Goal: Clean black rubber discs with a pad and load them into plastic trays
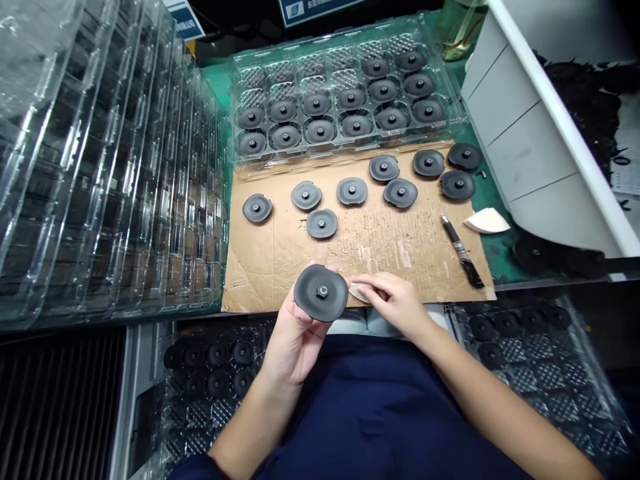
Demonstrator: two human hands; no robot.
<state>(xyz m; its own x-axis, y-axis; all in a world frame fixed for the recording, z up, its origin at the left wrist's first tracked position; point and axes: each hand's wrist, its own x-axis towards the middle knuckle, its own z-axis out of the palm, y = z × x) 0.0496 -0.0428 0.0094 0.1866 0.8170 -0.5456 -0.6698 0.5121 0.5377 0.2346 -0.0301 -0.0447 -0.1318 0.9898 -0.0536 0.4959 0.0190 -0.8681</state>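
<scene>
1. While the left hand (295, 333) grips a dark disc (321, 293) at the cardboard sheet's (390, 257) near edge, the right hand (395, 303) pinches a pale wipe (358, 291) beside it.
2. Loose discs (353, 191) lie across the cardboard, before a clear tray (345, 40).

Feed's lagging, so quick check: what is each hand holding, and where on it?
Left hand holds a dark disc by its lower rim. Right hand pinches a small pale piece beside it.
</scene>
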